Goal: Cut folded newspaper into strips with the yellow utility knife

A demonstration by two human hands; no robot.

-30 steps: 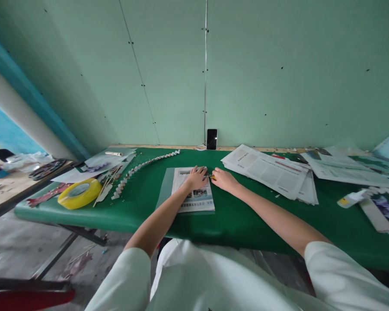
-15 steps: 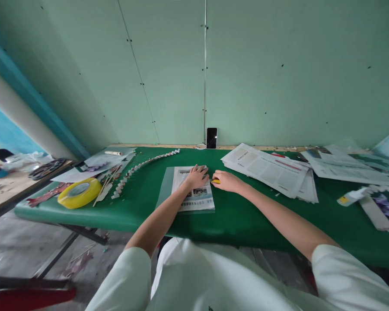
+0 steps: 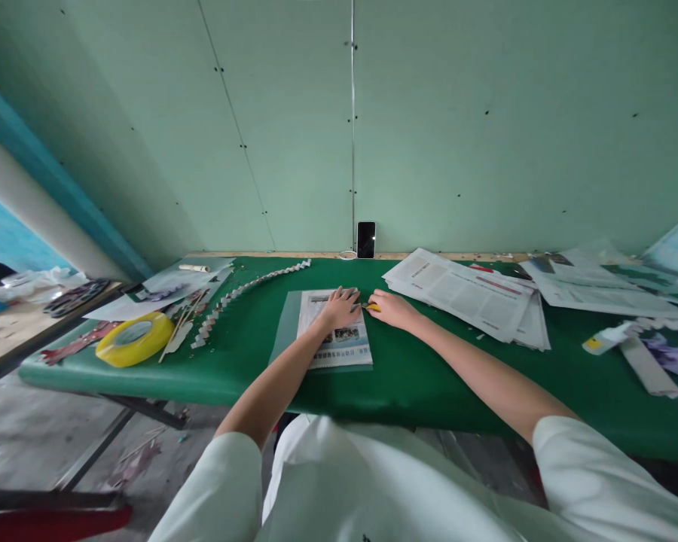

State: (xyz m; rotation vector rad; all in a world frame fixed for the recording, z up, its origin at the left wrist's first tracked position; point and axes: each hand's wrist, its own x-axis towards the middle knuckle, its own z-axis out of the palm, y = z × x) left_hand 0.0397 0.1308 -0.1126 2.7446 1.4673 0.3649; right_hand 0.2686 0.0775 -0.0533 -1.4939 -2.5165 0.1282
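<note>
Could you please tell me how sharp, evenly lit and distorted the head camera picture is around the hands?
Head view: light is soft and even, without hard shadows or glare on the green table. The left hand on the newspaper sheet and the right hand with its small yellow tool are reasonably sharp. Wide-angle distortion bends the table edge and stretches the corners.

Two hands [image 3: 367, 309], one tape roll [image 3: 134, 339], one phone [image 3: 366, 239]

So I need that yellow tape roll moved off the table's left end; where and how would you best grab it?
The yellow tape roll lies flat on the green table, open hole facing up. Probably come from above: fingers inside the hole, thumb on the outer rim, pinching its near wall. Thin sticks lie close on its right, so the near-left rim looks freer.
</note>
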